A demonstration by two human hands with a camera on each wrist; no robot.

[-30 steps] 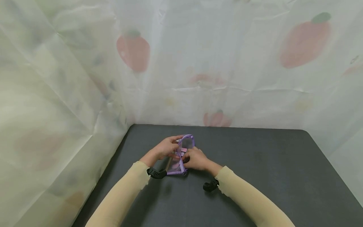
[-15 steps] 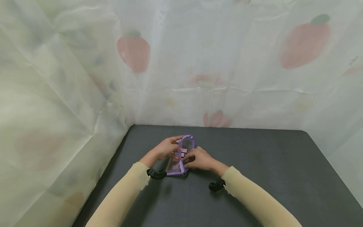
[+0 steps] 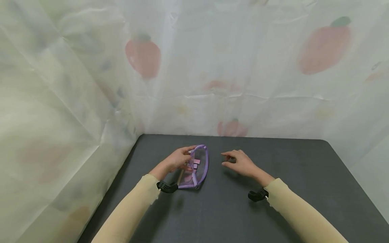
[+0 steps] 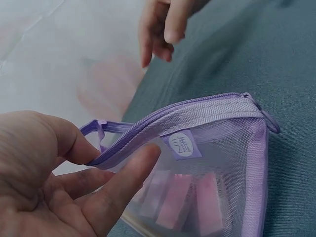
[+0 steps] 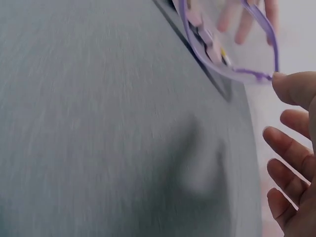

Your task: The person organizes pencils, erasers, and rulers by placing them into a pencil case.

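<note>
Pinching the mesh pouch with my left hand, right hand spread; that slack one-sided hold could spill the contents

Your head camera looks forward and down from above onto the dark grey table top, taking in both forearms from some distance. Your left wrist camera sits very close to the purple mesh zip pouch, facing across the table. Your right wrist camera skims low over the table; it shares that pouch.
</note>
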